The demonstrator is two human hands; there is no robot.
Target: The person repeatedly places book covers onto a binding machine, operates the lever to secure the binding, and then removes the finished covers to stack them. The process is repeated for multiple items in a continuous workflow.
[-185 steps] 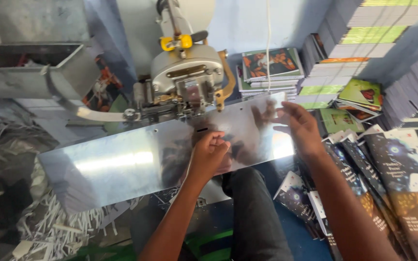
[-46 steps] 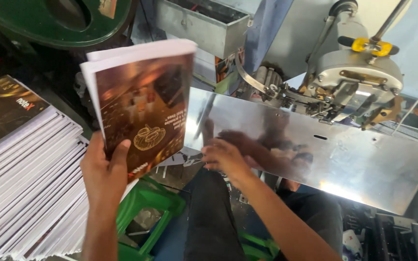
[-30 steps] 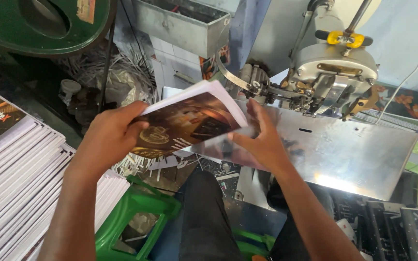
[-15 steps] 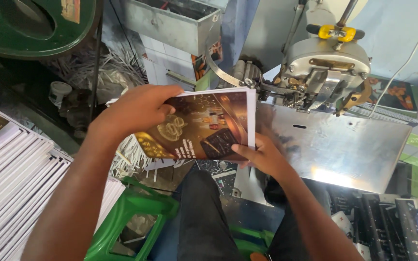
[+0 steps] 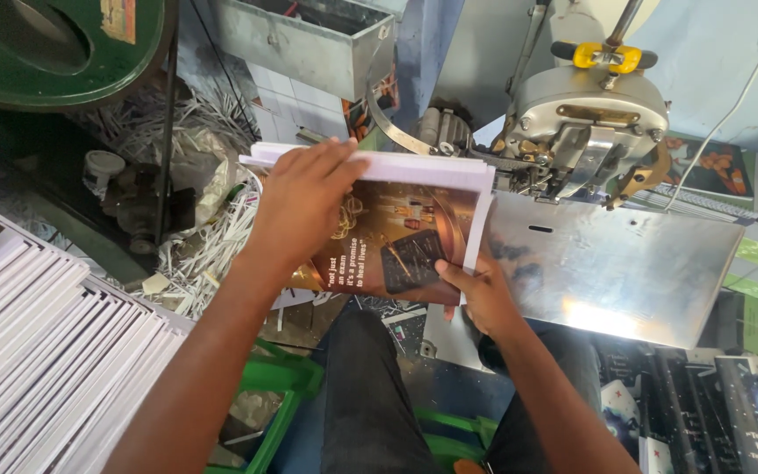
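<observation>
Booklet (image 5: pixel 401 241), brown glossy cover with white page edges, held in the air just left of the steel plate (image 5: pixel 625 268), its right edge overlapping the plate's left end. Lies nearly flat, cover up, page edges toward the stitching machine head (image 5: pixel 594 118) that stands behind the plate.

Left hand (image 5: pixel 304 202) laid palm-down over the booklet's left half, fingers spread along the far edge, thumb hidden beneath; grip closed on the booklet from above. Right hand (image 5: pixel 484 294) at the booklet's lower right corner, near the plate's front left edge, thumb on the cover, fingers under; grip pinching that corner.

Left of the plate and lower: stack of white booklets (image 5: pixel 41 351) fanned on edge. Beyond that stack, heap of paper trimmings (image 5: pixel 195 237). Grey metal bin (image 5: pixel 304 39) behind and left of the plate. Dark-covered finished booklets (image 5: pixel 721 404) below the plate's right end. Green crate (image 5: pixel 278 395) under the forearms.
</observation>
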